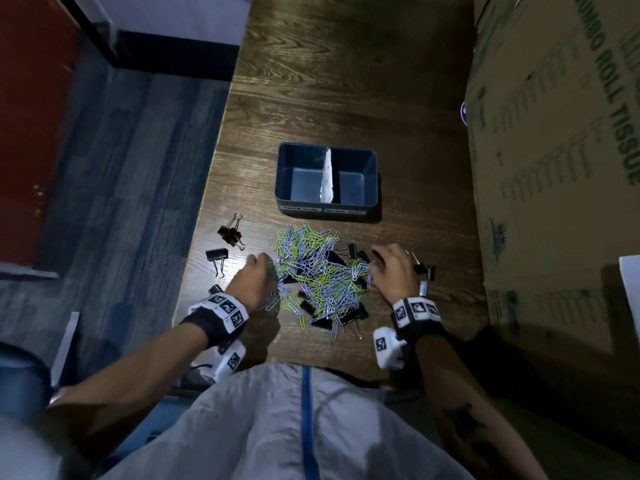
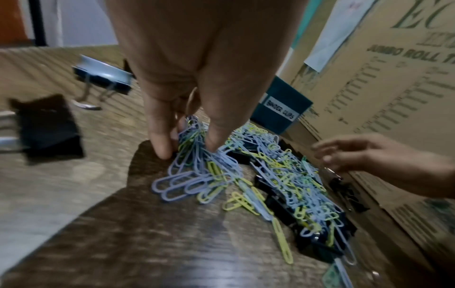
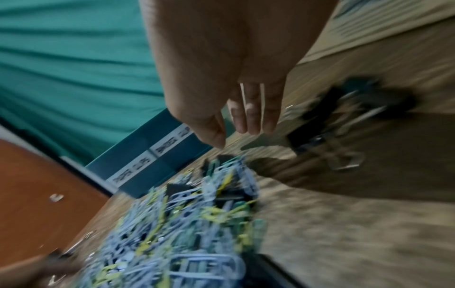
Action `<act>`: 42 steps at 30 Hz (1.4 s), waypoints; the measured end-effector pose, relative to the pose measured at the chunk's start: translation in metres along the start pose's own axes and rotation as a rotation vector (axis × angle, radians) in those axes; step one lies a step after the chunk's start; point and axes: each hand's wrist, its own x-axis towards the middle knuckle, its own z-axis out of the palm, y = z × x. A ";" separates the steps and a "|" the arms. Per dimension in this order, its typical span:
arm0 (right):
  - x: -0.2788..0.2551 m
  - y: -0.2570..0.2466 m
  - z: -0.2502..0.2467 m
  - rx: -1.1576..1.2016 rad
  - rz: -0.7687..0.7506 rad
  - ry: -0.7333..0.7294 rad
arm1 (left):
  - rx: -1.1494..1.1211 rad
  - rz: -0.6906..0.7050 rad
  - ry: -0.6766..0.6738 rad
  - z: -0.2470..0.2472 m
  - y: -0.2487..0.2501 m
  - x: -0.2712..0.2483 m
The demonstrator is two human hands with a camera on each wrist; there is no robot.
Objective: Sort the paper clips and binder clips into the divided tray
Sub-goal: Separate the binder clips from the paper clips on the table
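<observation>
Closest to my head view is the white jacket with a blue zip line [image 1: 304,427], and past it both wrists reach onto the dark wood table [image 1: 346,81]. My left hand [image 1: 254,278] is at the left edge of the pile of paper clips [image 1: 315,271], its grip narrow: in the left wrist view thumb and fingers [image 2: 160,136] pinch a bunch of blue and yellow paper clips off the table. My right hand [image 1: 393,268] hovers at the pile's right edge, its grip wide, fingers relaxed and holding nothing in the blurred right wrist view. Black binder clips [image 1: 322,315] lie mixed under and around the pile; others sit apart on the left [image 1: 230,233] and just right of my right hand [image 1: 424,270]. Beyond the pile stands the blue divided tray [image 1: 284,171], a white paper divider [image 1: 327,176] upright in its middle, two labels on its near wall. Cardboard boxes [image 1: 561,150] line the table's right side.
</observation>
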 end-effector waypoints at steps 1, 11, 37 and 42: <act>0.006 -0.008 0.003 -0.029 -0.013 -0.045 | -0.016 0.044 -0.006 0.004 0.008 0.001; 0.023 -0.021 0.038 -0.149 -0.134 -0.112 | 0.359 0.507 0.143 0.016 0.071 0.017; 0.001 -0.033 0.023 -0.058 -0.067 0.032 | -0.144 0.401 0.196 0.014 0.074 0.033; 0.002 -0.031 0.003 0.116 -0.025 0.056 | -0.490 0.275 0.158 -0.001 0.070 0.027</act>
